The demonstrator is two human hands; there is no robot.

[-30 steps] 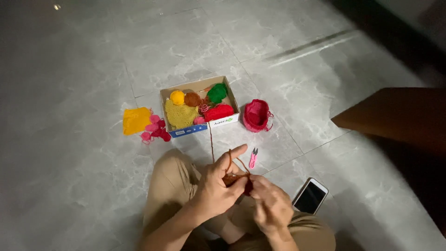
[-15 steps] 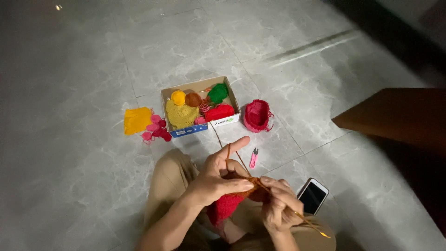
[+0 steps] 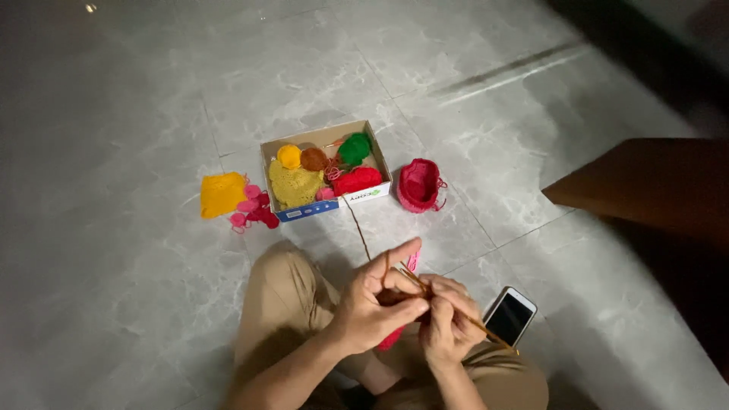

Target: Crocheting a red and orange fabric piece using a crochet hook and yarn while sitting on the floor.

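I sit on the floor and both hands meet over my lap. My left hand (image 3: 376, 304) pinches a strand of brown yarn (image 3: 357, 220) and the top of a red knitted piece (image 3: 390, 339), index finger stretched out. My right hand (image 3: 448, 323) grips thin wooden knitting needles (image 3: 486, 330) that slant down to the right. The yarn strand runs from my fingers up to the cardboard box (image 3: 326, 206). The red piece is mostly hidden under my hands.
The box holds yellow, brown, green and red yarn balls and a yellow knitted piece. A yellow knit square (image 3: 222, 193) and pink bits (image 3: 254, 209) lie left of it, a red knitted cup (image 3: 419, 184) right. A phone (image 3: 510, 315) and pink clip (image 3: 413, 262) lie near my knee. Brown furniture (image 3: 653, 190) stands right.
My hands have drawn closer together and lifted slightly. The needle in my right hand has swung, and the red piece is now more covered by my hands.
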